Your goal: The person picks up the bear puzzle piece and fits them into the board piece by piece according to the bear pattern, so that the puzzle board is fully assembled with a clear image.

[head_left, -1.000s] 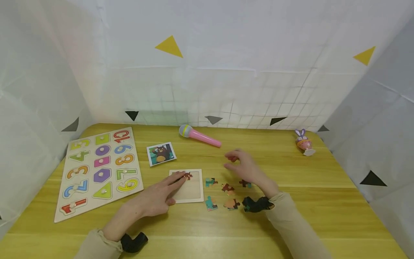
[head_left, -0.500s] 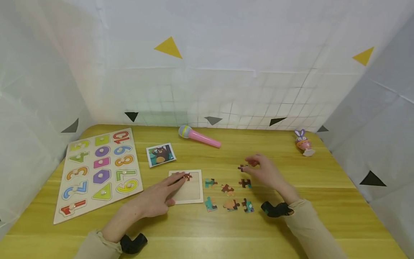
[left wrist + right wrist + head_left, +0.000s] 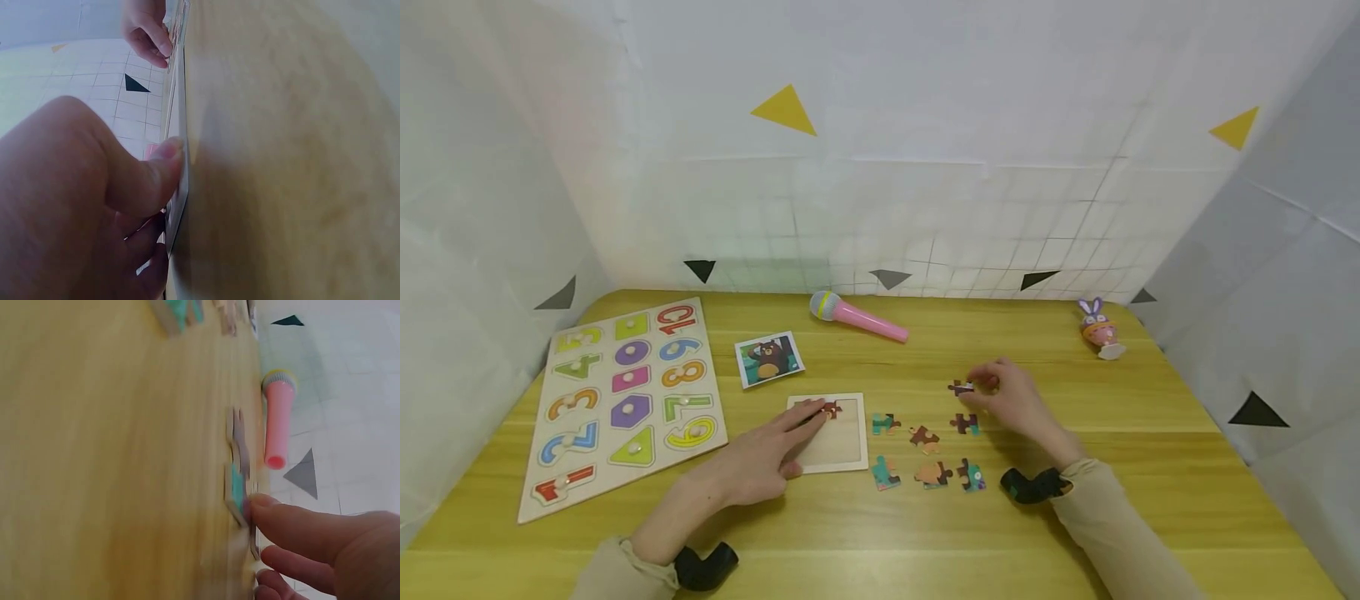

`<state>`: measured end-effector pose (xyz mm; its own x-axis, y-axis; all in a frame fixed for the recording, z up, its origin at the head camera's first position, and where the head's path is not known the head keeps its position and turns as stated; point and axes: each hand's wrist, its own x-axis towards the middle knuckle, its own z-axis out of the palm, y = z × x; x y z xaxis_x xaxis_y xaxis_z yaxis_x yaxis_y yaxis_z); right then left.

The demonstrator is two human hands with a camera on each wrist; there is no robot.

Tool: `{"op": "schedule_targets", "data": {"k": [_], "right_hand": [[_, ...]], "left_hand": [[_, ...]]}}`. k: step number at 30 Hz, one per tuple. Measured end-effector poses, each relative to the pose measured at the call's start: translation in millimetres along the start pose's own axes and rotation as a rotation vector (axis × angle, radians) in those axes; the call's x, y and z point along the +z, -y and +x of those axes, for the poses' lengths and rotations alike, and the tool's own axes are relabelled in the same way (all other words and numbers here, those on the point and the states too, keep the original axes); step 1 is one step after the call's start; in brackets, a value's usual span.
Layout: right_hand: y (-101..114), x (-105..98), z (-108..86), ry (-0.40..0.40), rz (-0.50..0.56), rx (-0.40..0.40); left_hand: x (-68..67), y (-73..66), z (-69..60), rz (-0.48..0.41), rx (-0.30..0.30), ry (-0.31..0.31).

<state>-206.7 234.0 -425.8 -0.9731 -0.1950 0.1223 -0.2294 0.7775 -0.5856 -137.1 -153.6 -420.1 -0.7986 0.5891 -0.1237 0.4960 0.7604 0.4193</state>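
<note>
My left hand (image 3: 756, 458) rests on a shallow wooden puzzle tray (image 3: 842, 467). Its fingers stretch over the tray's left side, partly covering a brown puzzle piece (image 3: 831, 409) inside. In the left wrist view, the thumb (image 3: 153, 178) touches the tray's edge. My right hand (image 3: 1011, 400) pinches a dark brown jigsaw piece (image 3: 958, 387) at the piece's right side; the grip is partly hidden. Below it lie several loose pieces, among them a brown-and-teal one (image 3: 964, 423), a brown-and-orange one (image 3: 924, 438) and a teal one (image 3: 885, 472).
A number-and-shape peg board (image 3: 625, 408) lies at the left. A bear picture card (image 3: 769, 359) sits behind the tray, and a pink toy microphone (image 3: 868, 321) lies farther back. The rabbit-eared toy (image 3: 1101, 329) stands at the back right. White sheeting (image 3: 880, 192) surrounds the table.
My right hand has moved right and slightly nearer, uncovering the dark brown piece at its fingertips and a lower teal piece. The left hand stays on the tray. The head view has shifted slightly.
</note>
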Motion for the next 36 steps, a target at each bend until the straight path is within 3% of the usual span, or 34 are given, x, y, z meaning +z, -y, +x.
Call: {"op": "schedule_targets", "data": {"k": [11, 36], "right_hand": [[-4.1, 10.8, 2.1, -0.002, 0.039, 0.020], [-4.7, 4.8, 1.6, 0.003, 0.044, -0.045]], "left_hand": [[-0.3, 1.3, -0.5, 0.007, 0.004, 0.007], [1.1, 2.0, 0.4, 0.013, 0.008, -0.022]]}}
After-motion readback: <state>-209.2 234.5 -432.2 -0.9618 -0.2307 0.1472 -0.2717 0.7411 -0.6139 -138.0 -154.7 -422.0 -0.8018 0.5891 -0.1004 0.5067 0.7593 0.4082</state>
